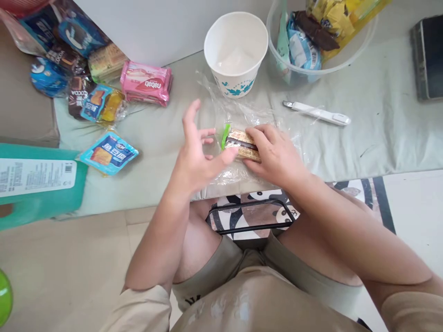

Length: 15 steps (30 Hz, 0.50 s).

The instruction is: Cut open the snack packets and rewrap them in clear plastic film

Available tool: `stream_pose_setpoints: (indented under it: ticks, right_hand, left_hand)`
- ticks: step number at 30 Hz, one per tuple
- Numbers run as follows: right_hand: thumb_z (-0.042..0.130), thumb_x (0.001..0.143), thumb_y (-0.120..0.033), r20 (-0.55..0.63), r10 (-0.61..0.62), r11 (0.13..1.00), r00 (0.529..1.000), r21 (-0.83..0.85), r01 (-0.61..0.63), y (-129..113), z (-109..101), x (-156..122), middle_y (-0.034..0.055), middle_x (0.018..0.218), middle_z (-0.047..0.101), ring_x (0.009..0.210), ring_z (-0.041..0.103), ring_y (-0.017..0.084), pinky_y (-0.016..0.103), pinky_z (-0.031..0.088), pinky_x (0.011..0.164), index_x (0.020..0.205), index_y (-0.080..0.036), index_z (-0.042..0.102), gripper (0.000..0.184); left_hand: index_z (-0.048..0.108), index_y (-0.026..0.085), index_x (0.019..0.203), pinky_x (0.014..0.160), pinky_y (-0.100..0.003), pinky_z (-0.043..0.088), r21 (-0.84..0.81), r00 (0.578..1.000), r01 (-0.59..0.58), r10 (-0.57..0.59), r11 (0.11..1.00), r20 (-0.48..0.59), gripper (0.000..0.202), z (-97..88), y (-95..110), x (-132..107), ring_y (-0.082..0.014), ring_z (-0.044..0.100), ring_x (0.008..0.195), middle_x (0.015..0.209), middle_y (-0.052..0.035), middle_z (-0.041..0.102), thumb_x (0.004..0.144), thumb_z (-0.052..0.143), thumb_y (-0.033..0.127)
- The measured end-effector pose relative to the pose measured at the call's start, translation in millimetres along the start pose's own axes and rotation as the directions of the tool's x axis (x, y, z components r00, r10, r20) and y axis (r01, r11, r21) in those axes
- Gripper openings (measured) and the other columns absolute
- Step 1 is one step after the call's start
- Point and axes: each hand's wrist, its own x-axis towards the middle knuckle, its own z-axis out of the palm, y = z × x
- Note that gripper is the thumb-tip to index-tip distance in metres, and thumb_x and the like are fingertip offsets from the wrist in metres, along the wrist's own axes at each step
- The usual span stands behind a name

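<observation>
A wrapped biscuit [246,144] in clear packaging, with a dark stripe along it and a green end, lies on a sheet of clear plastic film [226,175]. My right hand [277,152] grips its right end between thumb and fingers. Spread fingers and a stretched thumb show on my left hand [195,157], which is at the biscuit's green end. The left thumb tip overlaps the biscuit; whether it touches cannot be seen. To the right of the film rests a slim white utility knife [321,114], its tip pointing left.
Behind the film stand a white paper cup [236,55] and a clear plastic tub [332,64] of snack packets. A pink wafer pack [146,83], a blue packet [109,153] and other snacks lie left, near a teal container [38,184]. A dark phone-like device [429,57] sits far right.
</observation>
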Motion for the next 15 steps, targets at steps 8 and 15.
stream_pose_setpoints:
  ticks: [8,15]
  right_hand:
    - [0.068,0.084,-0.031,0.031,0.002,0.994,1.0,0.109,-0.005,7,-6,2,0.0157,0.119,0.073,0.111,0.065,0.037,0.052,0.052,0.097,0.132,-0.021,0.062,0.049]
    - [0.076,0.08,-0.043,0.002,0.079,0.88,0.997,0.469,-0.071,24,-15,2,0.0118,0.126,0.071,0.109,0.069,0.032,0.049,0.058,0.092,0.133,-0.025,0.057,0.059]
  left_hand:
    - [0.037,0.036,0.152,0.072,-0.032,0.064,-0.13,0.988,0.152,-0.153,0.98,-0.002,0.069,2.0,-9,7,-0.0189,0.078,0.09,0.109,-0.0021,0.079,0.089,0.055,0.015]
    - [0.038,0.034,0.147,0.051,-0.027,0.057,-0.343,0.957,0.279,-0.287,0.897,0.026,0.073,-1.2,-34,19,-0.0209,0.081,0.082,0.101,-0.0022,0.08,0.079,0.052,0.011]
